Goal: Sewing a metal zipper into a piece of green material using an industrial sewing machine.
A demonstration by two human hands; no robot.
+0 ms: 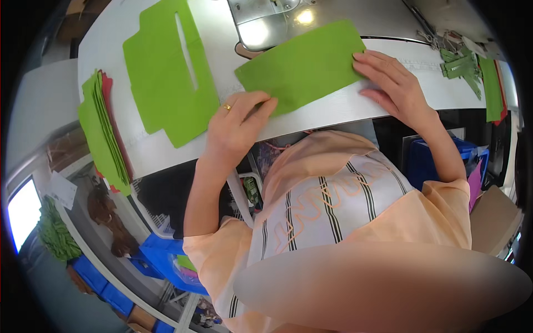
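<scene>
- White tabletop (214, 28) fills most of my view, its near edge running just in front of the person's torso.
- Nearest me on the surface, the left hand (236, 122) has thumb and forefinger almost together at the near left corner of a green rectangle (311, 69); whether they pinch it or only press it, I cannot tell.
- Right hand (391, 86): loosely spread, fingertips on the rectangle's right edge, thumb apart from it, so I see no firm grip there.
- That rectangle lies slanted between the hands, its far side overlapping the metal bed (377, 19). I judge that uneven hold could let it twist or crease, should one hand pull more than the other.
- Left of it sits the green slotted sheet (155, 72), just beside the left hand; a careless sweep of that wrist might skew it.
- Over on the left, a stack of green pieces (97, 127) droops past the table edge; its overhanging weight could make it slide.
- My count, near to far: two hands, one gold ring (227, 106), one rectangle, one slotted sheet with one long slot, one stack whose layers overlap too closely to number, one heap of green strips (461, 66), likewise uncountable, and one metal bed.
</scene>
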